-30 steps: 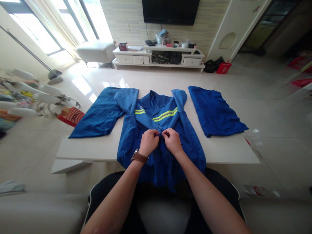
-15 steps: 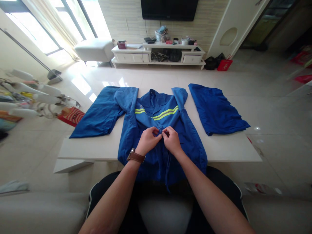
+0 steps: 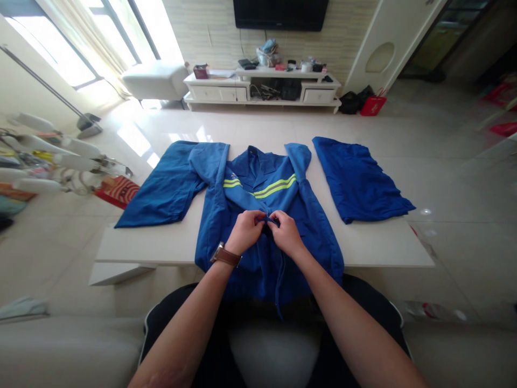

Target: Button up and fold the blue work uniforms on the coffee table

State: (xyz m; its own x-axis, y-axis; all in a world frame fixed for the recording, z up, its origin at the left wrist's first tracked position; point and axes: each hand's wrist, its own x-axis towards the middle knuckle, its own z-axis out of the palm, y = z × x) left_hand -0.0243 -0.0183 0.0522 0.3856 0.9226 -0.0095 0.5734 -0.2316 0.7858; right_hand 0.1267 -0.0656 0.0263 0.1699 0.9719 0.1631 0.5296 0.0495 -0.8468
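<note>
A blue work jacket (image 3: 319, 226) lies front side up on a white table, its collar pointing away from me. A yellow-and-grey reflective stripe crosses its chest. My left hand (image 3: 247, 230), with a brown-strapped watch at the wrist, pinches the jacket's front opening just below the stripe. Close beside it my right hand (image 3: 286, 231) pinches the other front edge, fingertips nearly meeting. Whether a button is between the fingers is hidden. Below the hands the loose front edge hangs toward my lap.
Folded blue garments lie on both sides of the jacket: one at the left (image 3: 161, 188), another at the right (image 3: 359, 183). Bare strips of the white table (image 3: 383, 245) show around them. Farther off stand a white TV cabinet (image 3: 218, 94) and a red bag (image 3: 372, 105).
My fingertips have shifted slightly on the jacket's front opening, and a fold of cloth now shows between them. The jacket and the folded garments stay in place.
</note>
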